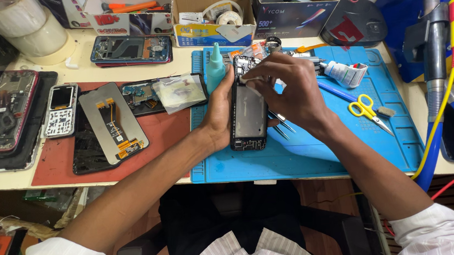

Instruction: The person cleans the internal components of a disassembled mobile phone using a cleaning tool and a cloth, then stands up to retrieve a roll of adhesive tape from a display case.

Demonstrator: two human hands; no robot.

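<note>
**Opened Phone Held Over Blue Work Mat**

Left hand (219, 112): wrapped around the left edge of the opened phone (248, 109), palm against the side, thumb reaching up near the top corner. Grip closed firmly on the phone body.

Right hand (291, 87): laid across the upper part of the phone, fingertips pinched together at the top left corner over the exposed board. Whether anything small is pinched there cannot be told. Tweezers (281, 124) tucked under the same hand, tips pointing down and to the right, just beside the phone's right edge.

Phone position: upright along its length, back cover off, held above the left part of the blue mat (315, 153).

Surroundings: teal squeeze bottle (215, 66) just behind the left hand. White tube (344, 73) and yellow-handled scissors (367, 110) on the mat to the right, well apart from the phone. Detached display panel with flex cable (112, 123) on the red mat (52, 165) to the left, next to a small keypad phone (61, 110).
</note>
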